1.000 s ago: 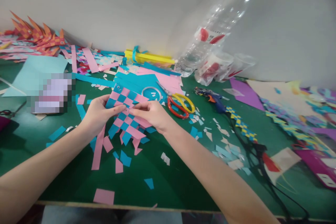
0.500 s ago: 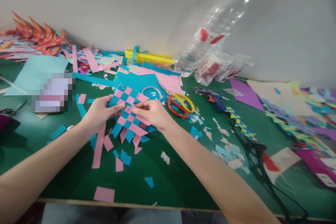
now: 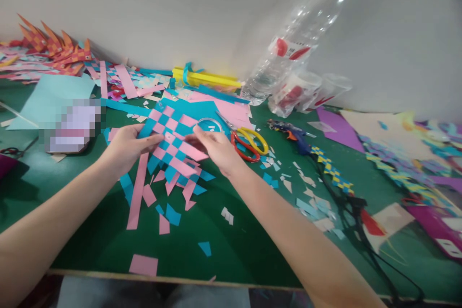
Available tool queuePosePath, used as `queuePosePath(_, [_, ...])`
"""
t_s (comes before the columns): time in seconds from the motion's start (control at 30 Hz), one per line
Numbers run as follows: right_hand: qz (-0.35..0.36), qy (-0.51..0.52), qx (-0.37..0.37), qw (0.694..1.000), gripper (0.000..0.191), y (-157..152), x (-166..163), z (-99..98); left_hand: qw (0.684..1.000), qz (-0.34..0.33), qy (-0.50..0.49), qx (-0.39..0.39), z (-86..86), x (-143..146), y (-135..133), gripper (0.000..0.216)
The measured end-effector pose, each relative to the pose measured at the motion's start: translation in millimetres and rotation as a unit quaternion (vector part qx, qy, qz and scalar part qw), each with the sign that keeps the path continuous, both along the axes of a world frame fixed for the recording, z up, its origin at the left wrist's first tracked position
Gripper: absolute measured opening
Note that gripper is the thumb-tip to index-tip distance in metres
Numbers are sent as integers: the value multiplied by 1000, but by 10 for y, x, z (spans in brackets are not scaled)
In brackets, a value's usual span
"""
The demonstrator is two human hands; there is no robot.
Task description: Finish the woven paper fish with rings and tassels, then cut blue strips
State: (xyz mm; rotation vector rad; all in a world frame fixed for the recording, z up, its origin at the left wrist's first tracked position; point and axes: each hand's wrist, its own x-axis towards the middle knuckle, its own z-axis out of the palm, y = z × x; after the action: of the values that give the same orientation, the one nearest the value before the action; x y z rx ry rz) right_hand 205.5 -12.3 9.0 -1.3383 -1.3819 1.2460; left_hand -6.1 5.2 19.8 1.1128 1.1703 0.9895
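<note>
Both my hands hold a pink and blue woven paper piece (image 3: 172,142) above the green table (image 3: 224,240). My left hand (image 3: 127,147) pinches its left edge, thumb on top. On the piece's right side my right hand (image 3: 216,149) grips it with closed fingers. Loose strip ends hang from the lower edge of the weave. A tape roll (image 3: 209,126) lies just behind my right hand, and red and yellow scissors (image 3: 247,143) lie to its right.
Paper scraps (image 3: 169,214) litter the table. A glue gun (image 3: 292,134) with a black cord lies at the right, next to a yellow and blue woven strip (image 3: 332,171). Plastic bottles (image 3: 292,43) lean on the wall. Orange woven pieces (image 3: 50,48) sit far left.
Both hands have lifted the woven piece up and away from me, toward the tape roll. The piece has tilted flatter and shows more of its face.
</note>
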Motion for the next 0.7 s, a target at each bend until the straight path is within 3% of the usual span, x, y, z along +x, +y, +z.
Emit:
queuePosePath(0.07, [-20, -5, 44, 999, 46, 51, 63, -29, 998, 41, -32, 19, 46, -72, 67, 16])
queuePosePath(0.13, [-35, -96, 106, 989, 37, 90, 124, -63, 994, 80, -73, 17, 66, -148, 147, 13])
queuePosePath(0.23, [-29, -262, 195, 945, 21, 99, 161, -120, 985, 142, -98, 22, 39, -236, 256, 10])
queuePosePath(0.33, [2, -357, 258, 898, 20, 53, 116, -157, 983, 154, -96, 20, -13, -268, 310, 9])
queuePosePath(0.57, [63, -443, 254, 858, 54, -97, -42, -89, 988, 138, -74, 5, -55, -234, 294, 9])
queuePosePath(0.7, [84, -462, 226, 854, 52, -118, -63, -68, 988, 144, -53, 6, -80, -242, 305, 14])
